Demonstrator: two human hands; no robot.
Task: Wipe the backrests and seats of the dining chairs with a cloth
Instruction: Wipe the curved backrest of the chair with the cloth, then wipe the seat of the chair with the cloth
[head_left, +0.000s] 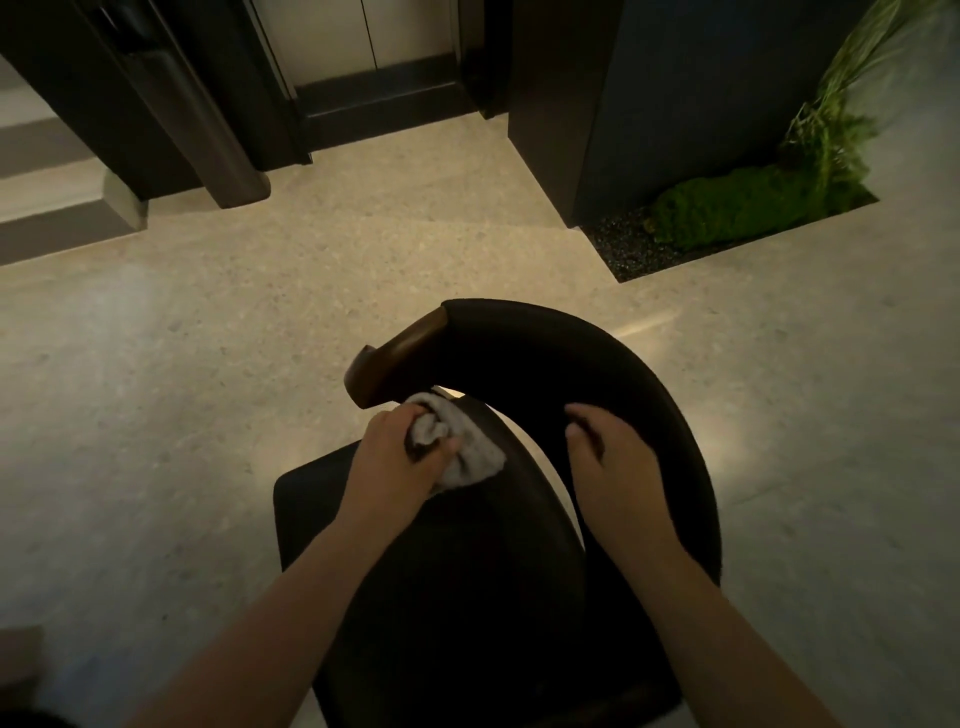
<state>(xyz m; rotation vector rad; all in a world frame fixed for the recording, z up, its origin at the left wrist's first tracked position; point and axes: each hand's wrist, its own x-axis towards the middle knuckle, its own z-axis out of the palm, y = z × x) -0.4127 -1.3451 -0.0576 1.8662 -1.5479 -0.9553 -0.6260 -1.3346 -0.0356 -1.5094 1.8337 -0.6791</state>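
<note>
Dining chair (493, 639) in dark upholstery stands on the pale speckled stone floor (208, 364), seen from above and directly below the person. Its dark curved backrest (623, 364) sweeps round the far and right sides of the dark padded seat (441, 561) and ends on the left in a brown wooden arm tip (400, 358). The crumpled grey-white cloth (475, 457) is pressed on the seat's far left edge, just beneath that wooden tip. It is bunched in the left hand (400, 460), whose grip is closed round the fabric. Bunching it likely gives a firm pad to push into the gap where the seat meets the backrest. The right hand (615, 467) has its grip curled over the inner edge of the backrest, apart from the cloth; I judge it is there to steady the chair against the rubbing. A sunken planter of green moss (737, 213) sits well apart at the far right. Whether the rest of the seat has been wiped cannot be told in this dim light.
</note>
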